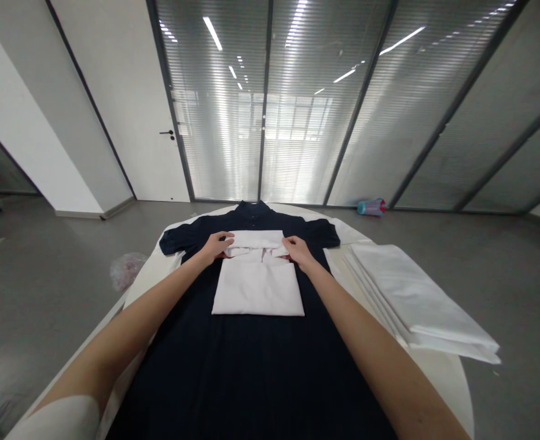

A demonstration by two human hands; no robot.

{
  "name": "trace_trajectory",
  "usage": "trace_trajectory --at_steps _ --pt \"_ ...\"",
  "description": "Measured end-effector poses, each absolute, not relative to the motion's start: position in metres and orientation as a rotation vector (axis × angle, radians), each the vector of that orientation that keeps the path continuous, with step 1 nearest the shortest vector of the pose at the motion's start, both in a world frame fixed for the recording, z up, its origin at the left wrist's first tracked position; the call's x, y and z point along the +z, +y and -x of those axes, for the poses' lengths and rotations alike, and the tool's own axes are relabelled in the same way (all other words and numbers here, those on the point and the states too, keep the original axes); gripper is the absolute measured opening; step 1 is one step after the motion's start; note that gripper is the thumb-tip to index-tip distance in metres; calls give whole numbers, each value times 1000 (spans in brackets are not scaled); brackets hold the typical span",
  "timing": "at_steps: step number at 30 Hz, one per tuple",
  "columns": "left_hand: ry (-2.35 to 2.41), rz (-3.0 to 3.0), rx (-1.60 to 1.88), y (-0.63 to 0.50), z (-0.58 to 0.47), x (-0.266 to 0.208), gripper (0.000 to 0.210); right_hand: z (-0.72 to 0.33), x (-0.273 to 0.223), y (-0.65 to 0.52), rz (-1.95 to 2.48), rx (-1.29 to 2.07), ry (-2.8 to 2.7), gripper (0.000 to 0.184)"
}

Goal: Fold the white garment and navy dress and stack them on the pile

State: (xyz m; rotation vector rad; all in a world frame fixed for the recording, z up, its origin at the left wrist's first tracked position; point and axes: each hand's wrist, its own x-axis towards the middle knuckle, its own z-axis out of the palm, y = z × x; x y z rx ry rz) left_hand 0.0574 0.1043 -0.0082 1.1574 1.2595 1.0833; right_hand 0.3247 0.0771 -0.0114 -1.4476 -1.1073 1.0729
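Observation:
A folded white garment (pixel 258 287) lies on a navy short-sleeved garment (pixel 251 373) with a buttoned collar, spread out on the table. The white piece has a flat square lower part and a narrow folded strip at its far end, with creases and a bit of red showing between them. My left hand (pixel 217 245) pinches the strip's left end. At its right end my right hand (pixel 297 252) grips the other corner, thumb and fingers closed. Both forearms reach in over the navy cloth.
A stack of folded white cloth (pixel 416 299) lies on the right side of the white table (pixel 448 379), overhanging its edge. A clear plastic bag (pixel 127 271) is on the floor at left. A blue and pink striped object (pixel 371 208) sits by the glass partition (pixel 297 122).

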Motion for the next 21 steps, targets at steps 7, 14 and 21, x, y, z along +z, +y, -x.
trace_trajectory --at_steps 7,14,21 --pt "999 -1234 1209 96 -57 -12 43 -332 0 68 1343 1086 -1134 22" --pt "988 -1319 1020 92 -52 -23 63 -347 -12 54 1507 823 -1649 18" --pt "1168 -1658 989 91 -48 -13 63 -338 -6 50 1644 575 -1789 15"
